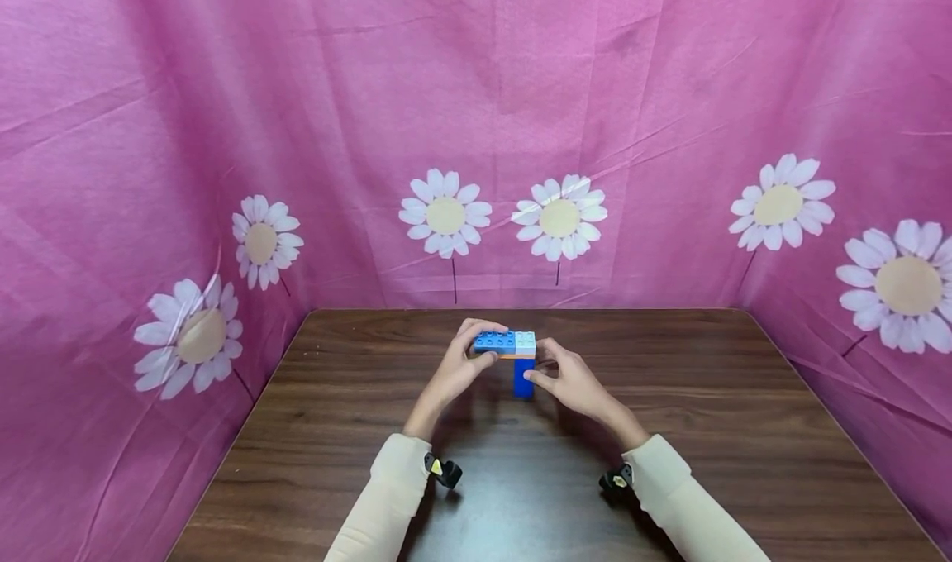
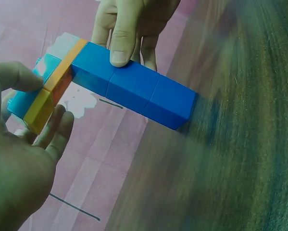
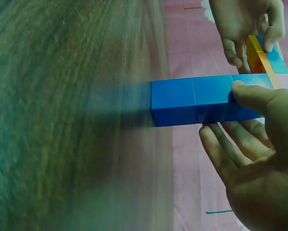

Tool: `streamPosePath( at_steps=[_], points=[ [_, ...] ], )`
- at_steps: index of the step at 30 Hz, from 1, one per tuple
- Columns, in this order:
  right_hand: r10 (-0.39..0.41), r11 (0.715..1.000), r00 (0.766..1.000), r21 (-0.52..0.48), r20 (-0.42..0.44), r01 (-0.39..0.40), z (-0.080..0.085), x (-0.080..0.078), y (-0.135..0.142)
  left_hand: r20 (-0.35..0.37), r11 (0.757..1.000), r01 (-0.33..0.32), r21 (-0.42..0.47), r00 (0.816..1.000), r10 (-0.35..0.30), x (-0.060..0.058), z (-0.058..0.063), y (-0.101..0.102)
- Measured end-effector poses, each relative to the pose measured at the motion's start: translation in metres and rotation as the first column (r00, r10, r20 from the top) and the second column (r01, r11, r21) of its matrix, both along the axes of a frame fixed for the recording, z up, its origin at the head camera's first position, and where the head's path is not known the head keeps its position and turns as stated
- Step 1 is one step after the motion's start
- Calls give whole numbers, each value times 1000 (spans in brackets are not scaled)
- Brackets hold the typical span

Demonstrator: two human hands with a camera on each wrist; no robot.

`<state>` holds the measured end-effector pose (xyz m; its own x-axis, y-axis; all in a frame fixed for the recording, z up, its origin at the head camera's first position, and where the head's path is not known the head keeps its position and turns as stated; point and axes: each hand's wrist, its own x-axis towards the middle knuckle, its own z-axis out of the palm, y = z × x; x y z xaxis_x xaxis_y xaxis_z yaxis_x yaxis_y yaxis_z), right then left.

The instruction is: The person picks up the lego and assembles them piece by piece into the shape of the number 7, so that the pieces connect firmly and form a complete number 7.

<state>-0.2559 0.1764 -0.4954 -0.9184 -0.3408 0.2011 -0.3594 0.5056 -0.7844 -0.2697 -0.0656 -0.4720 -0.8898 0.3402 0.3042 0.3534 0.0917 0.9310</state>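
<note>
Toy building bricks form an upside-down L between the hands. Its upright is a column of dark blue bricks (image 1: 523, 382), topped by an orange strip (image 2: 65, 65) that reaches out leftward. On that strip sit a light blue studded brick (image 1: 496, 340) and, over the column, a white brick (image 1: 525, 340). A yellow piece (image 2: 38, 111) shows under the outer end of the light blue one. My left hand (image 1: 455, 372) pinches the light blue brick between thumb and fingers. With thumb in front and fingers behind, my right hand (image 1: 578, 382) grips the column's upper part.
Below the bricks is a brown wood-grain table (image 1: 335, 463). Pink cloth (image 1: 476, 91) printed with white daisies hangs behind it and along both sides. Black wrist cameras (image 1: 446, 471) sit at the cuffs. Whether the column's foot touches the table I cannot tell.
</note>
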Motion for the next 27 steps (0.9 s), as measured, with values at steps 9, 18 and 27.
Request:
streamPosePath(
  at_steps=[9,18,27],
  points=[
    [-37,997,999,-73,39,40,0,3,2,55,986,-101,132,994,94,-1,-3,6],
    [-93,993,994,-66,61,97,-3,2,8,185,953,-212,217,967,173,-8,-14,20],
    [-150,983,978,-80,147,162,-7,-5,11,109,936,-351,-20,930,351,-17,-22,29]
  ],
)
